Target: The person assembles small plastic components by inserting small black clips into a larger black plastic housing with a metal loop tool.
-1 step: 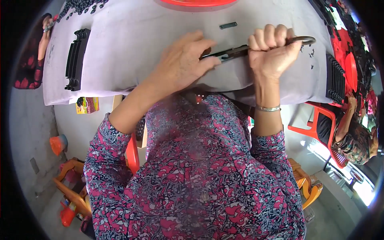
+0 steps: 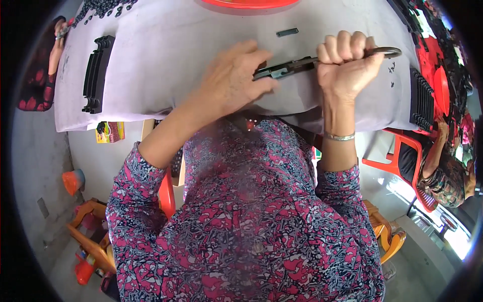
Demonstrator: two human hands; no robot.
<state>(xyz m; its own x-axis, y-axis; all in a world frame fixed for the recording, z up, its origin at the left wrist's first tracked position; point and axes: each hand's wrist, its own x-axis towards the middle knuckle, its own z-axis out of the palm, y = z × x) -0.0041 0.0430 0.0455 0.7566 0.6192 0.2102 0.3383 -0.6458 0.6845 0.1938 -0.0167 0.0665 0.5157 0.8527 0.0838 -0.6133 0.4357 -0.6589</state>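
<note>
My right hand [image 2: 347, 63] is closed in a fist around a dark tool whose curved loop [image 2: 387, 52] sticks out past the thumb side. From the other side of the fist a long dark piece [image 2: 287, 69] reaches left; where tool and piece meet is hidden in the fist. My left hand [image 2: 236, 75] is slightly blurred, with thumb and fingers apart on either side of the piece's left end. A small flat dark strip [image 2: 287, 32] lies on the cloth farther off. Small black bits [image 2: 392, 75] are scattered right of my right hand.
Black ribbed parts lie at the table's left [image 2: 97, 74] and right [image 2: 421, 99]. Small black pieces [image 2: 103, 5] are heaped at the far left. A red basin [image 2: 251, 4] stands at the far edge. Other people sit left and right; a red chair [image 2: 397, 156] is at right.
My right hand has shifted slightly to the right with the looped tool. The long dark piece shows a little more. My left hand has stayed nearly in place.
</note>
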